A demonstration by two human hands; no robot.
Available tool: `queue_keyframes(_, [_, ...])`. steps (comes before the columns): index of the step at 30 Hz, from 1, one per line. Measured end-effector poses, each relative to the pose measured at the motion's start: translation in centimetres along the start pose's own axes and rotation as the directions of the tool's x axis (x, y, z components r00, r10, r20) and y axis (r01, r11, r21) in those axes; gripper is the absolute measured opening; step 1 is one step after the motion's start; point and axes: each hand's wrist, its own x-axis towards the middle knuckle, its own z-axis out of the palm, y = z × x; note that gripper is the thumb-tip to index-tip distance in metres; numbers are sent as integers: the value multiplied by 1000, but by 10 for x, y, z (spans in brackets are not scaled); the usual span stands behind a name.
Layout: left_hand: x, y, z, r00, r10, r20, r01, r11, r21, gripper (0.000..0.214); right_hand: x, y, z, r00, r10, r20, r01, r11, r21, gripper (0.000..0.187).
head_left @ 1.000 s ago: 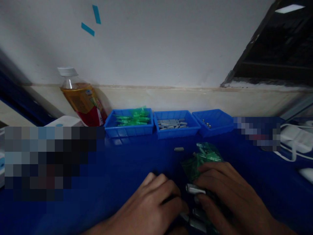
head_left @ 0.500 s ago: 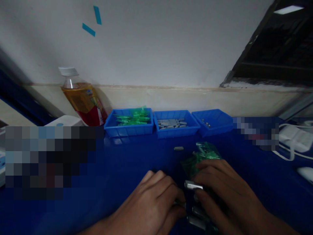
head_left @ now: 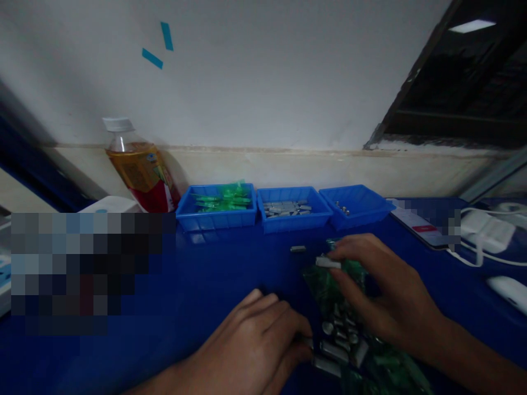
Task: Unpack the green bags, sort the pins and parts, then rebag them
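Note:
My right hand pinches a small silvery metal bar between thumb and fingertips, raised over green plastic bags. My left hand is closed low on the table, left of a pile of small metal parts, some round, some oblong. A pale glint shows at its fingertips, but what they grip is mostly hidden. More green plastic lies beneath my right wrist. Another small metal bar rests alone on the blue table.
Three blue bins stand along the wall: one with green packets, one with metal bars, one with a few small round parts. A drink bottle stands back left. A phone, white charger and white mouse lie right.
My right hand has moved up and away from the pile with the metal bar, uncovering the loose parts beneath. My left hand has stayed nearly in place.

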Motion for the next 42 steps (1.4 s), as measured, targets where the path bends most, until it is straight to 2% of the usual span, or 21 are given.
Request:
queue_keyframes(3, [1, 0, 1, 999, -10, 40, 10, 1000, -11, 9, 27, 22, -1, 998, 59, -1, -59, 998, -8, 8])
queue_keyframes(7, [2, 0, 0, 998, -25, 60, 27, 999, -26, 10, 75, 48, 13, 968, 208, 141, -210, 978, -1, 9])
queue_keyframes(11, [2, -1, -2, 995, -51, 83, 56, 997, -55, 10, 113, 66, 45, 865, 364, 347, -376, 926, -34, 16])
queue_keyframes(13, [2, 0, -3, 994, -74, 80, 80, 994, -71, 10, 125, 71, 61, 818, 395, 418, -394, 914, -92, 19])
queue_keyframes(15, [2, 1, -3, 993, -91, 73, 97, 992, -86, 9, 132, 74, 73, 801, 393, 453, -370, 918, -142, 21])
queue_keyframes(18, [3, 0, -2, 993, -90, 72, 98, 990, -106, 8, 138, 74, 82, 793, 381, 476, -336, 925, -180, 24])
queue_keyframes(22, [4, -2, 0, 995, -76, 67, 83, 990, -117, 7, 142, 67, 83, 788, 364, 497, -270, 929, -252, 24])
queue_keyframes(29, [3, -2, -1, 996, -79, 44, 84, 989, -125, 9, 148, 49, 83, 808, 349, 474, -189, 916, -353, 30])
queue_keyframes(33, [1, -9, 4, 999, -50, -4, 49, 983, -175, 9, 146, 46, 77, 814, 332, 476, -196, 929, -314, 37])
queue_keyframes(36, [1, -13, 9, 998, -41, -42, 32, 981, -194, 10, 141, 46, 74, 802, 335, 494, -213, 934, -287, 32])
queue_keyframes(39, [1, -15, 10, 998, -51, -40, 41, 978, -207, 9, 138, 48, 75, 787, 312, 532, -203, 946, -254, 29])
queue_keyframes(42, [1, -15, 11, 998, -50, -44, 39, 974, -225, 10, 140, 52, 75, 796, 274, 539, -183, 959, -217, 34])
